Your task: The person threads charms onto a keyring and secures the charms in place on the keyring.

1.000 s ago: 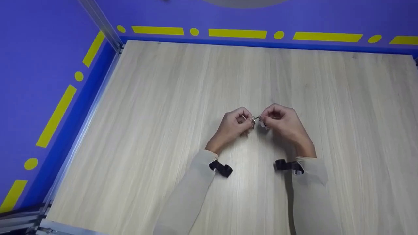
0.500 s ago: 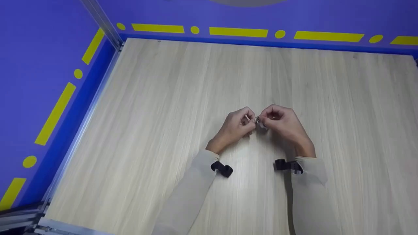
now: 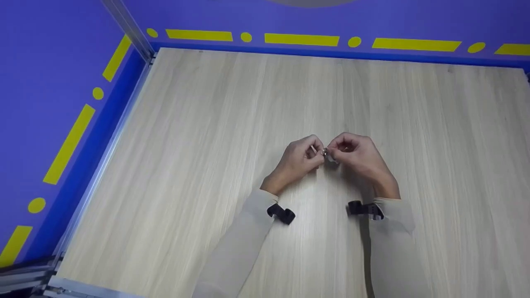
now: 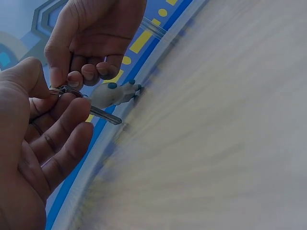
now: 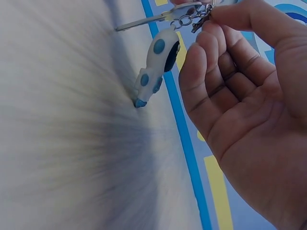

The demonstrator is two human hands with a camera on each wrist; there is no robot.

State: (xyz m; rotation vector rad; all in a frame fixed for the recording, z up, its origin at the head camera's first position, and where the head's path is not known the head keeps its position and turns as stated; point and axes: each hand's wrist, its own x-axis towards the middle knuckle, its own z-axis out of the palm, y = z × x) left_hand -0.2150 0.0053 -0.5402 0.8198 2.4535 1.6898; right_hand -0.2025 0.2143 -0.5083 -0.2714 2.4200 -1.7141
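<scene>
My left hand (image 3: 296,158) and right hand (image 3: 361,156) meet fingertip to fingertip over the table. Between them is a small metal key ring (image 4: 67,90); my left thumb and fingers pinch it. A key (image 4: 106,116) hangs from it, blade pointing out and down. My right thumb and forefinger pinch the metal clasp end (image 5: 207,12) of a keychain, whose short chain (image 5: 184,21) carries a white figurine (image 5: 160,55) with blue spots and a dark front, dangling below. Fingertips partly cover the ring, so whether clasp and ring are linked I cannot tell.
The wood-grain table (image 3: 198,145) spreads around both hands. A blue wall (image 3: 306,20) with yellow marks stands along its back, and another along the left, with a metal rail (image 3: 120,124) at that edge. Black wrist cameras (image 3: 283,214) sit on both sleeves.
My left hand has moved slightly right, so the gap between the two hands' fingertips has closed around the metal ring. The right hand has stayed almost in place.
</scene>
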